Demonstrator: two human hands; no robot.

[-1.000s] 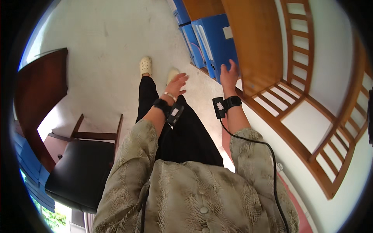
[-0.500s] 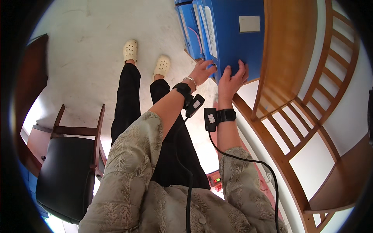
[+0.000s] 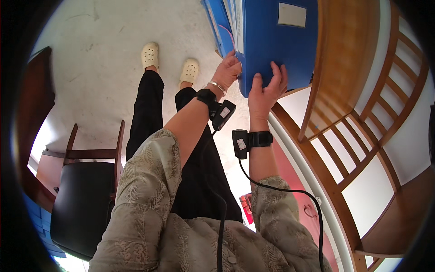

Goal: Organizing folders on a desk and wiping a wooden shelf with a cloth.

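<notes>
A large blue binder with a pale label stands on the wooden shelf at the upper middle, with white sheets along its near-left edge. My left hand grips that binder's lower left edge, fingers curled round it and partly hidden. My right hand is open, its fingertips resting spread on the binder's broad face. More blue binders stand just beyond on the left, one with a pink strap. Both wrists wear black straps with small devices and cables.
Wooden shelving with slatted sides curves along the right. A black-seated chair and dark wooden furniture are at the left. Below, my feet in cream clogs stand on the pale floor. A pink surface shows behind my right forearm.
Both hands have moved forward to the binder. My left hand has closed on its edge, and my right has spread on its face. The binder now fills more of the view.
</notes>
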